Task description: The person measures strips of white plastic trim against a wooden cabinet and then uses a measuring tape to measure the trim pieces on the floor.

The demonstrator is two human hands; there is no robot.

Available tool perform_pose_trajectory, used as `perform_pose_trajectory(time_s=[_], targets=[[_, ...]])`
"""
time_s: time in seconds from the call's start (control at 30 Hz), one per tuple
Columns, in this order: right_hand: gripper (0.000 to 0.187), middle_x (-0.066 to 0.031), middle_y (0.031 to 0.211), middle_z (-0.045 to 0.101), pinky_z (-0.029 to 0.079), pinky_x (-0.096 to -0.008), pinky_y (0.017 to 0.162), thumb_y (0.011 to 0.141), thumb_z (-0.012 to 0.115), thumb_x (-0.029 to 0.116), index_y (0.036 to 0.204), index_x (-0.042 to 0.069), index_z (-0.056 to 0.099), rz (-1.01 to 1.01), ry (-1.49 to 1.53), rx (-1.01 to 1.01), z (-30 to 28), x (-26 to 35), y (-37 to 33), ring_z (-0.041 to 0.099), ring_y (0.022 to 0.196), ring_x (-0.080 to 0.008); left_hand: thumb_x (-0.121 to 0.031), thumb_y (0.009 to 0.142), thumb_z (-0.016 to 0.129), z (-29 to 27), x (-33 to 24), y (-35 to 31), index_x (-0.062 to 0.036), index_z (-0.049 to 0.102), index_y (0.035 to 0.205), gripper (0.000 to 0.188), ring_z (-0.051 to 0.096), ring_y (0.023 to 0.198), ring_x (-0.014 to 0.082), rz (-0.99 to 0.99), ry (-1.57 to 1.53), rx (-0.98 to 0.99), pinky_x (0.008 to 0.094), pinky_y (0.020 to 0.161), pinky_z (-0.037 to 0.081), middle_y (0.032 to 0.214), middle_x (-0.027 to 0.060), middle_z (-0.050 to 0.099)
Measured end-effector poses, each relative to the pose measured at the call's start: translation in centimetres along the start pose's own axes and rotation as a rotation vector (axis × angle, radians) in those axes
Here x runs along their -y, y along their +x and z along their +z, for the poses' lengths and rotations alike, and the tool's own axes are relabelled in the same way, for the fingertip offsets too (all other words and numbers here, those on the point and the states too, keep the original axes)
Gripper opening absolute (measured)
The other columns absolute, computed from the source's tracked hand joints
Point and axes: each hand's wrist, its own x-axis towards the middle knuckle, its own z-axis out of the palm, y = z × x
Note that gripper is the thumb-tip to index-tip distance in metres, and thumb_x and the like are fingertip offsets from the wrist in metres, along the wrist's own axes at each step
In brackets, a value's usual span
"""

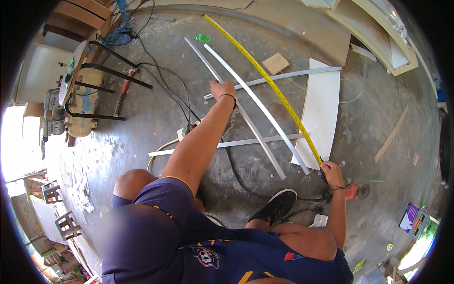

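My left hand (pixel 222 90), stretched far forward, is closed around a thin silver metal bar (pixel 253 125) that lies slantwise on the floor. Under my right hand's (pixel 332 174) fingers is the dark case at the near end of a tape measure (pixel 279 91). Its yellow blade runs out to the far left, roughly alongside the bars. Between blade and gripped bar lies a second, whiter bar (pixel 255 99). Two more metal bars cross beneath these: one farther off (pixel 293 75), one nearer me (pixel 189 147). A white board (pixel 326 104) lies under their right ends.
An angle grinder (pixel 352 191) rests beside my right wrist. Black cables (pixel 163 78) trail over the floor on the left, near a black-legged stool (pixel 106 71) and an air compressor (pixel 86 102). A small wooden block (pixel 275 63) and a wooden strip (pixel 392 135) lie beyond. My black shoe (pixel 279 206) is close to the bars.
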Motion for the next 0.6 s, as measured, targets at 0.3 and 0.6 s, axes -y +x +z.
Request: perform_pose_trajectory(time_s=[0.3, 0.6], targets=[[0.025, -0.0126, 0.064, 0.056, 0.043, -0.0311, 0.062, 0.079, 0.056, 0.022, 0.084, -0.001, 0.062, 0.075, 0.008, 0.074, -0.6, 1.1, -0.1, 0.055, 0.062, -0.0194, -0.029, 0.081, 0.056, -0.7, 1.3, -1.7, 0.0027, 0.054, 0.090, 0.033, 0.057, 0.064, 0.0245, -0.224, -0.217, 0.184, 0.0390, 0.060, 0.045, 0.085, 0.0170, 0.060], [0.025, -0.0057, 0.061, 0.055, 0.041, -0.0282, 0.058, 0.080, 0.056, 0.022, 0.081, -0.001, 0.064, 0.042, 0.008, 0.150, 0.9, 1.4, -0.5, 0.050, 0.059, -0.0128, -0.036, 0.092, 0.039, 0.4, 1.4, -3.8, -0.0117, 0.046, 0.102, 0.027, 0.037, 0.047, 0.0128, -0.329, -0.642, 0.347, 0.0298, 0.043, 0.036, 0.065, 0.0018, 0.041]])
